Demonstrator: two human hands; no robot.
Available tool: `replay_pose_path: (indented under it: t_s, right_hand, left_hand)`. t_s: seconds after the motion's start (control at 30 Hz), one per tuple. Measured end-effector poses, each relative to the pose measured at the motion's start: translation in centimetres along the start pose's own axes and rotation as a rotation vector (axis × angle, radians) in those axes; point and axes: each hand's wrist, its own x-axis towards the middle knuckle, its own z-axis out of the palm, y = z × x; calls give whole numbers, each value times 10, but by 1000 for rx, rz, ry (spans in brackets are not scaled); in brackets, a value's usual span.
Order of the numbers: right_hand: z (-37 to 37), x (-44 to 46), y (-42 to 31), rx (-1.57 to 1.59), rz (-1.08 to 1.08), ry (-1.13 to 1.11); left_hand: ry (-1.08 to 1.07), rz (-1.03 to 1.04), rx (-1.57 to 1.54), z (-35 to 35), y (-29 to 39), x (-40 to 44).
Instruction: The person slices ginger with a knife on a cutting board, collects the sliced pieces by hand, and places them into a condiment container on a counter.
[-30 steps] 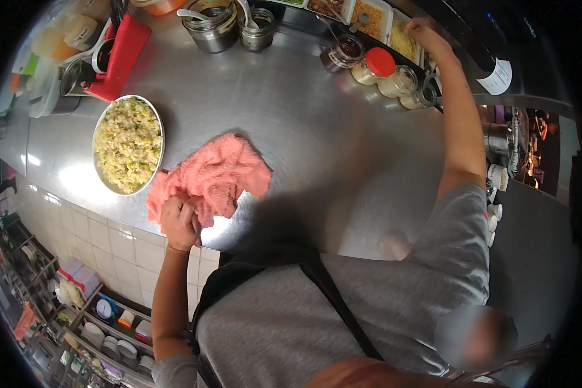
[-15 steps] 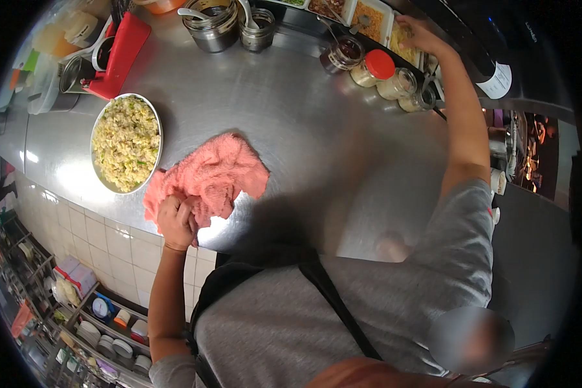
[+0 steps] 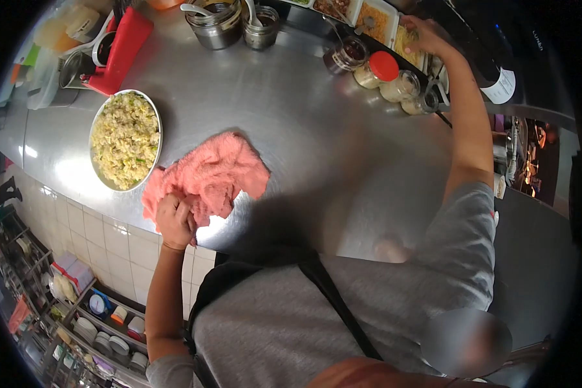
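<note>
My left hand (image 3: 176, 222) is closed on the lower left part of a crumpled pink cloth (image 3: 223, 169), which lies on the steel counter near its front edge. Just beyond the cloth, a white oval dish holds fried rice (image 3: 124, 139) with bits of egg and green. At the far right, my right hand (image 3: 427, 35) reaches over a white tray of pale yellow shreds (image 3: 404, 48). Its thumb and fingers are apart over the shreds, and the fingertips are partly hidden. A tray of orange shreds (image 3: 376, 22) sits beside it.
Several jars stand below the trays, one with a red lid (image 3: 383, 66). Two spooned jars (image 3: 215, 29) are at the back of the steel counter (image 3: 291, 110). A red holder (image 3: 124, 48) is at the back left. Shelves of dishes (image 3: 103, 339) stand lower left.
The view has shifted slightly. My right hand stays at the yellow shreds, its thumb and fingers a little farther apart. My left hand keeps its hold on the cloth.
</note>
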Motion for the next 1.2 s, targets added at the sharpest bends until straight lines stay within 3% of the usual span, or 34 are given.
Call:
replay_pose_path:
  t_s: [0.1, 0.4, 0.57, 0.7, 0.8, 1.0, 1.07, 1.13, 1.2]
  right_hand:
    - [41, 15, 45, 262, -10, -14]
    - [33, 31, 25, 95, 179, -183]
    - [33, 33, 42, 42, 98, -225]
    - [45, 34, 35, -114, 55, -120]
    - [43, 30, 27, -57, 36, -92]
    - [20, 26, -1, 230, 122, -314]
    - [-1, 25, 17, 375, -190, -447]
    - [-3, 22, 16, 342, -183, -425]
    - [0, 12, -25, 184, 54, -297]
  left_hand:
    - [2, 3, 2, 4, -2, -2]
    - [-26, 1, 32, 3, -3, -4]
    - [-24, 2, 17, 3, -3, -3]
    - [-31, -3, 10, 1, -2, -1]
    - [-35, -6, 23, 1, -1, -2]
    - [-28, -5, 33, 2, -1, -1]
    - [-22, -4, 23, 2, -1, -1]
    - [-17, -6, 14, 1, 1, 2]
    - [-12, -4, 9, 1, 1, 2]
